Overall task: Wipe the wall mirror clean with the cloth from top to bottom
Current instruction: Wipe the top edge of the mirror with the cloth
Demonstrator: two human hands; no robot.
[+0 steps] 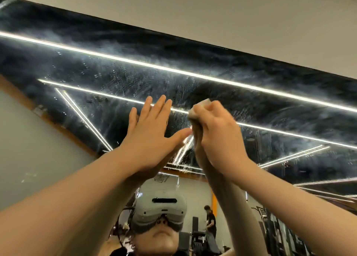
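Note:
The wall mirror (pixel 270 105) fills most of the view, its glass streaked with wet smears and droplets. It reflects a dark ceiling with bright light strips. My left hand (pixel 152 132) is pressed flat on the glass, fingers spread and pointing up. Just to its right, my right hand (pixel 216 136) is clenched around a small pale cloth (pixel 197 111), which presses against the mirror. Only the cloth's top edge shows above my fingers. Both arms reach upward from the bottom of the frame.
The mirror's top edge (pixel 193 40) runs diagonally under a plain beige wall (pixel 212 10). In the reflection I see my own head with a grey headset (pixel 160 209), a person in dark clothes (pixel 210 221) standing behind, and gym equipment.

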